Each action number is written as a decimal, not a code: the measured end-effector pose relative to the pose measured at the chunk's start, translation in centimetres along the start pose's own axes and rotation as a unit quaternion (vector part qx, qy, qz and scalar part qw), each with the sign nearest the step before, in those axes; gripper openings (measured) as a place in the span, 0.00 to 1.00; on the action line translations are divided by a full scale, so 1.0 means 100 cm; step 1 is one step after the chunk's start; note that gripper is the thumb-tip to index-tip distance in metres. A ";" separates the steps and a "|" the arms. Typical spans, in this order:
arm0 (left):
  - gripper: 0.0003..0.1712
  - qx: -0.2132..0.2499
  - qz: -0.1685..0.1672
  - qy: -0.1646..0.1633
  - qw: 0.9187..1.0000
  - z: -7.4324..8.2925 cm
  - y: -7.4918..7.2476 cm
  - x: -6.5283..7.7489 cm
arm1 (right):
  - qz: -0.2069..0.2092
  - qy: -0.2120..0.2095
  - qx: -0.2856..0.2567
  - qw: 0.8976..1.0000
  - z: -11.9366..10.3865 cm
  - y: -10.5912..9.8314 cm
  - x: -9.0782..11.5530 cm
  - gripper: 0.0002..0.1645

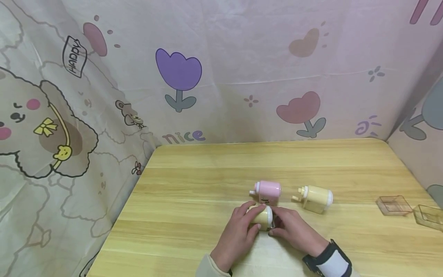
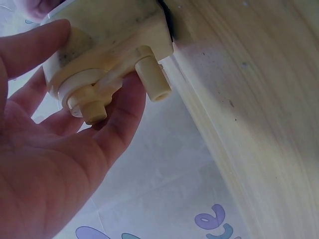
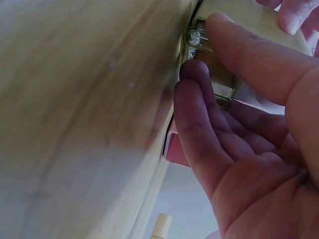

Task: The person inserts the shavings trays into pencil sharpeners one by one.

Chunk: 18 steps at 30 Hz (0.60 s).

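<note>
A pale yellow hand-crank pencil sharpener (image 1: 261, 218) is between both hands, low over the near part of the table. My left hand (image 1: 238, 227) grips its body from the crank side, thumb on one face and fingers around the other; the crank handle (image 2: 152, 77) sticks out past the fingers in the left wrist view. At the opposite end, my right hand (image 1: 294, 227) pinches a see-through yellowish drawer (image 3: 223, 90) that sits partly within the sharpener's lower opening. Just behind the hands stands a pink sharpener (image 1: 270, 188), its lower part overlapped by them.
Another yellow sharpener (image 1: 317, 197) stands right of the pink one, crank facing left. Two see-through drawers lie at the table's right side, a pinkish drawer (image 1: 394, 212) and a yellowish drawer (image 1: 428, 223). Printed cloth (image 1: 228, 115) hangs along the table's back and sides.
</note>
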<state>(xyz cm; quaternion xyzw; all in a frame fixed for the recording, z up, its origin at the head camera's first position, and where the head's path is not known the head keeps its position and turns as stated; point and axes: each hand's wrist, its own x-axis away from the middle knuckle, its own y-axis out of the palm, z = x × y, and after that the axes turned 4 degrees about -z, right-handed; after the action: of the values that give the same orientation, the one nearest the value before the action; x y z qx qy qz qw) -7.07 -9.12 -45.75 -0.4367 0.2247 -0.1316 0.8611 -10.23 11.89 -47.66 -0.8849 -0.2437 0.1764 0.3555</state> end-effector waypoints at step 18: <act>0.31 0.007 -0.013 -0.013 1.000 0.001 -0.003 0.000 | 0.004 0.001 0.008 1.000 0.000 0.001 -0.001 0.37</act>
<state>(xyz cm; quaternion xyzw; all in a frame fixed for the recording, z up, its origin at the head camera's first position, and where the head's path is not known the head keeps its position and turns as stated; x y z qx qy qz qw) -7.05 -9.15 -45.46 -0.4350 0.2065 -0.1384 0.8655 -10.23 11.74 -47.71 -0.8833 -0.2385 0.1789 0.3619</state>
